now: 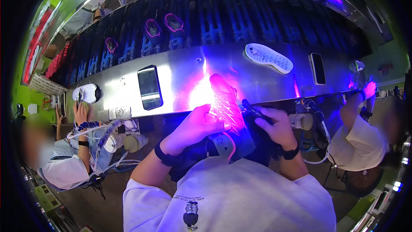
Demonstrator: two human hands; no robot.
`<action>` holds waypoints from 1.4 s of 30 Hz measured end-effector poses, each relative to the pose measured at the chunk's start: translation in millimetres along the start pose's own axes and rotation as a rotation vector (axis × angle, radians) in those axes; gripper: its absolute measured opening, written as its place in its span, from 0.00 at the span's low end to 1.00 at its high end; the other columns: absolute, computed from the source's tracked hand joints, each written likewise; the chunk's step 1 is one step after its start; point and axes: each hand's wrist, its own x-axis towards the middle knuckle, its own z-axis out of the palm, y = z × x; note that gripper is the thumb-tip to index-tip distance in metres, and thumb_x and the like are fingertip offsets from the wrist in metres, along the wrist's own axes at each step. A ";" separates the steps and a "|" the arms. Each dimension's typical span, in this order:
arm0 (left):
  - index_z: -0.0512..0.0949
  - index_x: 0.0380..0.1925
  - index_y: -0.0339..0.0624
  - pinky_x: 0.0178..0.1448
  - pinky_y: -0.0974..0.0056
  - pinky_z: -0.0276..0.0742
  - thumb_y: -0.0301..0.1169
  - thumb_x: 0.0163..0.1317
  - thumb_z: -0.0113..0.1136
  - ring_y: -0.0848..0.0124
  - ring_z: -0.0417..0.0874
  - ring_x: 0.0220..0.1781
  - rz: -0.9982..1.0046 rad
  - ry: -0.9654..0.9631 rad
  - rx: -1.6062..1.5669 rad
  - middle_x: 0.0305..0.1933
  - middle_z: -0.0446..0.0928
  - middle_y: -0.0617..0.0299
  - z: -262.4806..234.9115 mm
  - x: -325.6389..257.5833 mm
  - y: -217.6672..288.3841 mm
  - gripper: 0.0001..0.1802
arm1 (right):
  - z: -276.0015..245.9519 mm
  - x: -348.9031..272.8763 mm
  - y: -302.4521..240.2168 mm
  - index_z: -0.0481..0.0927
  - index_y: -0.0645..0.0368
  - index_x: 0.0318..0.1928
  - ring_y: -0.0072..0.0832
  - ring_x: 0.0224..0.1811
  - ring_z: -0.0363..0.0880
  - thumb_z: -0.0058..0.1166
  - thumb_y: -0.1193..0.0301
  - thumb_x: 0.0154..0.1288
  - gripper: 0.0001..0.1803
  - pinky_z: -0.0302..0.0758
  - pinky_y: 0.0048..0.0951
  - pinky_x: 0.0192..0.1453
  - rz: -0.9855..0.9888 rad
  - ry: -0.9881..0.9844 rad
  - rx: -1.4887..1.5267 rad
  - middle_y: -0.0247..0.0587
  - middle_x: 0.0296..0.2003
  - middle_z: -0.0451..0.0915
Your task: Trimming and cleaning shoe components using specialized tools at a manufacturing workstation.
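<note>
My left hand (pixel 198 122) grips a shoe (pixel 223 103) held sole-up, its sole glowing pink under a violet light. My right hand (pixel 274 125) holds a small dark pen-like tool (pixel 250 108) against the right side of the shoe. The shoe rests over a dark cloth on my lap, at the near edge of a shiny metal workbench (pixel 184 77). I wear black wristbands and a white T-shirt.
A white sole (pixel 268 57) and two dark phones (pixel 149 87) (pixel 318 68) lie on the bench. Behind it runs a dark conveyor (pixel 240 17) carrying pink-outlined soles (pixel 174 22). One person at my left handles a white shoe (pixel 86 93); another sits at my right (pixel 365 137).
</note>
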 end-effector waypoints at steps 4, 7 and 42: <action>0.71 0.58 0.28 0.52 0.67 0.81 0.31 0.61 0.72 0.73 0.84 0.50 0.006 -0.028 -0.176 0.50 0.83 0.57 5.2 0.7 13.8 0.30 | -13.4 -6.3 -5.4 0.83 0.61 0.56 0.27 0.46 0.85 0.66 0.75 0.63 0.20 0.77 0.29 0.55 -0.007 -0.076 -0.037 0.44 0.45 0.88; 0.70 0.59 0.27 0.54 0.67 0.81 0.31 0.61 0.72 0.73 0.84 0.49 -0.056 0.002 -0.194 0.49 0.83 0.56 13.6 -8.8 34.9 0.30 | -9.8 16.8 -20.0 0.84 0.59 0.56 0.27 0.44 0.85 0.65 0.72 0.64 0.19 0.77 0.28 0.54 0.041 0.019 -0.066 0.46 0.45 0.87; 0.70 0.60 0.33 0.58 0.63 0.81 0.30 0.67 0.64 0.68 0.85 0.53 0.158 0.297 -0.259 0.53 0.81 0.56 5.3 0.2 46.7 0.25 | -37.4 3.6 -28.7 0.86 0.58 0.53 0.29 0.31 0.81 0.68 0.76 0.57 0.20 0.75 0.27 0.40 -0.189 0.075 -0.271 0.43 0.30 0.82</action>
